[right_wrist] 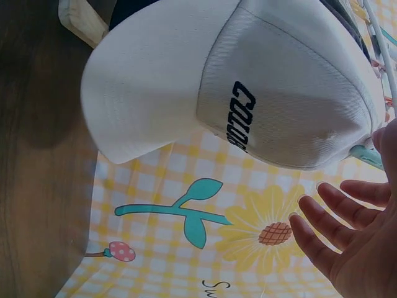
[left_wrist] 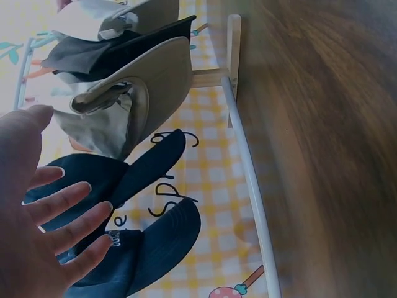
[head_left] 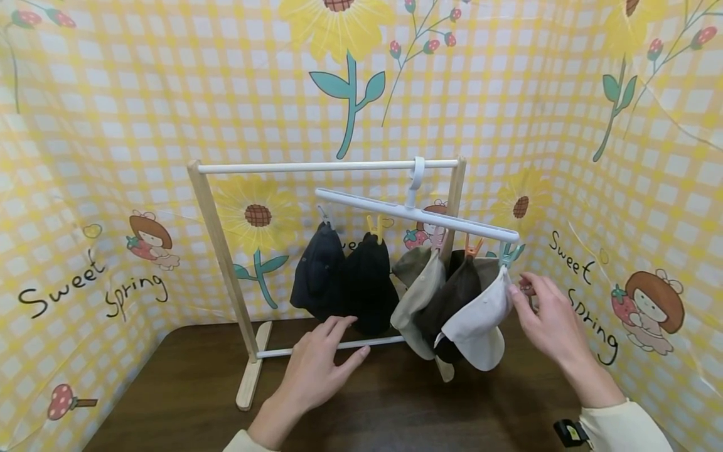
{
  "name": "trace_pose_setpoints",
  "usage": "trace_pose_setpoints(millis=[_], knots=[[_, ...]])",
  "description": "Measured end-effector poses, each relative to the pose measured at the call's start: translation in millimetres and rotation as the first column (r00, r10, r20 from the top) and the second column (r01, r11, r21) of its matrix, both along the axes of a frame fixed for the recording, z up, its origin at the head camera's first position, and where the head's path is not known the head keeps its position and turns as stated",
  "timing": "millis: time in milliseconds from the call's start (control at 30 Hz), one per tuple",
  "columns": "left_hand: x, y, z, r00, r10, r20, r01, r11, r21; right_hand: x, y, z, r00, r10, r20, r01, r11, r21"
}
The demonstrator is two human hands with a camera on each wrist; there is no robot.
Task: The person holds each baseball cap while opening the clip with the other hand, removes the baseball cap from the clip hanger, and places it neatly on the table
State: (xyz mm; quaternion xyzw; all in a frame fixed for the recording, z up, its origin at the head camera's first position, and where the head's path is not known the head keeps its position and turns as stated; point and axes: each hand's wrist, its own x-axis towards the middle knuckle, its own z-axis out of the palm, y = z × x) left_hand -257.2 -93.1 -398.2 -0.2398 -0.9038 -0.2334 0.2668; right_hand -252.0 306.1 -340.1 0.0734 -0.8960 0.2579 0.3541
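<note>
Below the tilted white hanger (head_left: 361,203), five clipped caps run from its high end to its low end: navy cap (head_left: 319,270), black cap (head_left: 369,285), beige cap (head_left: 420,298), dark-brown cap (head_left: 452,292) and white cap (head_left: 477,311), its front darkly lettered. Your left hand (head_left: 319,361), below the hanger's high end, spreads its fingers, holding nothing. Your right hand (head_left: 548,317), beside its low end, is loosely spread, gripping nothing; thumb contact is unclear.

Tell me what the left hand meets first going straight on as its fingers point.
Probably the black cap below the yellow clothespin, though its depth relative to the left hand is unclear.
</note>
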Motion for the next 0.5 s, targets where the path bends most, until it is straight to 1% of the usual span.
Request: trace_pose_setpoints(millis=[300, 500], knots=[[0.4, 4.6, 2.2, 1.0, -0.012, 0.001, 0.012, 1.0, -0.011, -0.4, -2.3, 4.8, 1.0, 0.006, -0.008, -0.006, 1.0, 0.005], [-0.6, 9.1, 4.0, 0.999, -0.035, -0.002, 0.035, 0.999, 0.001, -1.2, -4.9, 10.3, 1.0, 0.0, 0.004, 0.0, 1.0, -0.005]])
